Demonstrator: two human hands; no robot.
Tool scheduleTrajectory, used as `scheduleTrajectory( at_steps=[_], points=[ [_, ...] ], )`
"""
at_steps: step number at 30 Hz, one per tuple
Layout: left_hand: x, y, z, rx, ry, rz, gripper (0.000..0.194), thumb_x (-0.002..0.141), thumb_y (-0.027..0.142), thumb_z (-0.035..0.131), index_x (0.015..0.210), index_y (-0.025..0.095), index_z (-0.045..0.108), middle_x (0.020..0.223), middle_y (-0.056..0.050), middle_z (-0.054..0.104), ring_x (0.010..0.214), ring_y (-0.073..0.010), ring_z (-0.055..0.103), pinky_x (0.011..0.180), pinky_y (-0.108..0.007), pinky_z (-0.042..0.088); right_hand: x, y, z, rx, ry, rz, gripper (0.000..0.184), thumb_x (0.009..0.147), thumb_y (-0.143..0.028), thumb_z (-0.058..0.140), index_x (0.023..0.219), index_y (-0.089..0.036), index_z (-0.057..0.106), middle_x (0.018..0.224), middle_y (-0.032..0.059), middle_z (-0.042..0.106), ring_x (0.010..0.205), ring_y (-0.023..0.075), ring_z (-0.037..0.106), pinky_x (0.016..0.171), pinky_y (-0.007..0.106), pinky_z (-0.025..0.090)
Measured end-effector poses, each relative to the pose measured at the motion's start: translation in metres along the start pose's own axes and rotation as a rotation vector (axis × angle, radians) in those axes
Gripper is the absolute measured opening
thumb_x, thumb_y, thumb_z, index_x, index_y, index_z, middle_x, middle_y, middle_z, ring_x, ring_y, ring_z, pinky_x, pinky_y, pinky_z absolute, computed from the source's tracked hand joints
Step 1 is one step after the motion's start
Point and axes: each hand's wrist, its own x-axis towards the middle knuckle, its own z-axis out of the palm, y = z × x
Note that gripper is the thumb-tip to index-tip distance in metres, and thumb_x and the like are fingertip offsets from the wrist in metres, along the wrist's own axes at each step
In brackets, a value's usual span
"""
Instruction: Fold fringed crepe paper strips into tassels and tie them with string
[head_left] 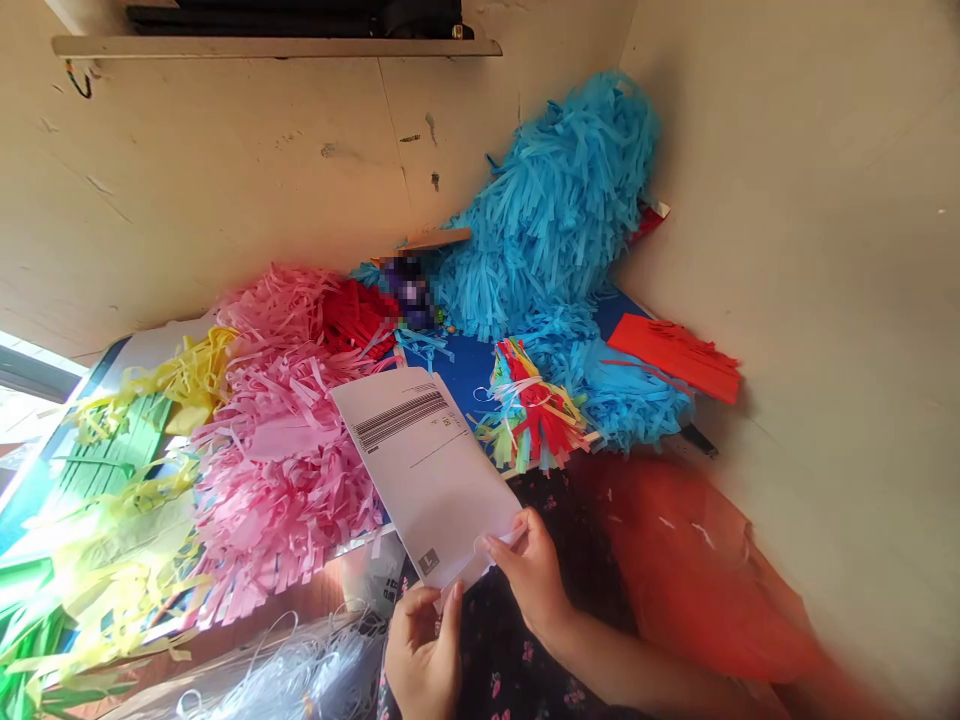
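Left hand (pixel 424 650) and right hand (pixel 529 585) pinching a printed white sheet (pixel 420 470)

Both hands narrow, fingers and thumbs closed on the lower end of the sheet: right hand at its lower right corner, left hand at its bottom tip. Sheet tilted, with a barcode-like block of black stripes near its upper end and its top edge over a blue board (pixel 469 365). Directly under the hands, dark floral clothing (pixel 510 640); right of the forearm, blurred orange-red fabric (pixel 690 560).

Just beyond the sheet's right edge, a tassel bundle of red, yellow, green and white paper strips (pixel 532 410). Against its left edge, a heap of pink fringed paper (pixel 277 490), with yellow and green fringed paper (pixel 127 560) farther left. Lower left, clear plastic strands (pixel 277 670).

Higher up, a large mound of sky-blue fringed paper (pixel 555 210) in the wall corner, and right of it a red fringed sheet (pixel 675 355) beside the wall (pixel 810 250). Between pink and blue, dark red fringe (pixel 356 318) and an object too blurred to tell (pixel 409 290). Upper left, a shelf edge (pixel 277 47).
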Motion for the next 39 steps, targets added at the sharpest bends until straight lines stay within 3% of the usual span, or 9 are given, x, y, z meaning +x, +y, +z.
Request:
scheduleTrajectory(
  at_steps=[5, 10, 14, 17, 21, 25, 28, 34, 39],
  points=[
    [-0.002, 0.002, 0.0, 0.033, 0.109, 0.006, 0.049, 0.056, 0.04, 0.088, 0.09, 0.02, 0.059, 0.071, 0.0, 0.07, 0.059, -0.0186, 0.071, 0.053, -0.026, 0.058, 0.0, 0.003, 0.0, -0.02, 0.013, -0.01, 0.038, 0.07, -0.039, 0.079, 0.083, -0.022, 0.048, 0.07, -0.0052, 0.057, 0.065, 0.0164, 0.057, 0.062, 0.028, 0.05],
    [-0.001, 0.009, -0.001, -0.046, 0.016, -0.186, 0.07, 0.056, 0.047, 0.088, 0.111, 0.019, 0.055, 0.078, -0.005, 0.078, 0.07, -0.0226, 0.076, 0.064, -0.029, 0.061, 0.0, 0.003, -0.001, -0.042, 0.032, -0.045, 0.039, 0.071, -0.041, 0.081, 0.087, -0.022, 0.051, 0.076, -0.0012, 0.063, 0.071, 0.0196, 0.063, 0.067, 0.031, 0.054],
    [0.006, 0.016, -0.008, -0.131, -0.034, -0.31, 0.087, 0.06, 0.047, 0.087, 0.131, 0.017, 0.048, 0.07, 0.0, 0.077, 0.071, -0.0205, 0.075, 0.07, -0.027, 0.06, -0.004, -0.01, -0.006, 0.083, -0.018, -0.086, 0.067, 0.07, -0.04, 0.083, 0.123, -0.022, 0.046, 0.099, 0.0065, 0.071, 0.087, 0.0256, 0.07, 0.079, 0.036, 0.058],
    [0.015, 0.02, -0.022, -0.134, -0.088, -0.335, 0.068, 0.062, 0.049, 0.086, 0.118, 0.017, 0.062, 0.078, -0.004, 0.079, 0.078, -0.023, 0.076, 0.073, -0.028, 0.06, -0.007, -0.022, -0.014, 0.118, -0.171, -0.086, 0.076, 0.075, -0.044, 0.079, 0.137, -0.02, 0.043, 0.115, 0.0132, 0.071, 0.101, 0.0302, 0.07, 0.086, 0.04, 0.057],
    [0.018, 0.025, -0.035, -0.068, -0.201, -0.269, 0.044, 0.062, 0.055, 0.083, 0.085, 0.018, 0.075, 0.086, -0.008, 0.08, 0.084, -0.0276, 0.076, 0.076, -0.031, 0.061, -0.009, -0.028, -0.023, -0.034, -0.229, -0.068, 0.047, 0.08, -0.058, 0.07, 0.099, -0.015, 0.07, 0.089, 0.0114, 0.075, 0.082, 0.0287, 0.07, 0.073, 0.035, 0.057],
    [0.006, 0.03, -0.022, -0.104, -0.08, -0.205, 0.044, 0.064, 0.056, 0.082, 0.086, 0.019, 0.072, 0.087, -0.006, 0.079, 0.084, -0.0251, 0.075, 0.076, -0.029, 0.059, -0.011, -0.023, -0.019, -0.127, -0.151, -0.081, 0.051, 0.081, -0.065, 0.065, 0.087, -0.014, 0.07, 0.07, 0.0072, 0.069, 0.062, 0.0224, 0.062, 0.056, 0.029, 0.051],
    [-0.001, 0.027, -0.007, -0.204, -0.012, -0.338, 0.058, 0.049, 0.048, 0.091, 0.093, 0.018, 0.069, 0.083, -0.006, 0.08, 0.079, -0.0256, 0.075, 0.073, -0.031, 0.059, -0.013, -0.02, -0.014, -0.155, -0.137, -0.102, 0.053, 0.083, -0.068, 0.061, 0.082, -0.015, 0.067, 0.065, 0.006, 0.065, 0.057, 0.0208, 0.059, 0.053, 0.028, 0.049],
    [0.008, 0.026, -0.007, -0.339, -0.018, -0.522, 0.053, 0.046, 0.039, 0.095, 0.085, 0.013, 0.07, 0.081, -0.008, 0.079, 0.071, -0.0237, 0.074, 0.067, -0.031, 0.06, -0.023, -0.032, -0.014, -0.044, -0.302, -0.218, 0.048, 0.09, -0.061, 0.057, 0.104, -0.016, 0.065, 0.09, 0.0114, 0.073, 0.079, 0.024, 0.068, 0.071, 0.031, 0.056],
    [0.008, 0.032, -0.005, -0.32, -0.015, -0.499, 0.046, 0.046, 0.038, 0.094, 0.079, 0.014, 0.073, 0.077, -0.007, 0.078, 0.074, -0.0248, 0.074, 0.068, -0.031, 0.06, -0.026, -0.032, -0.018, -0.026, -0.37, -0.158, 0.046, 0.093, -0.061, 0.052, 0.093, -0.017, 0.064, 0.078, 0.0084, 0.071, 0.062, 0.0191, 0.063, 0.057, 0.027, 0.05]
  ],
)
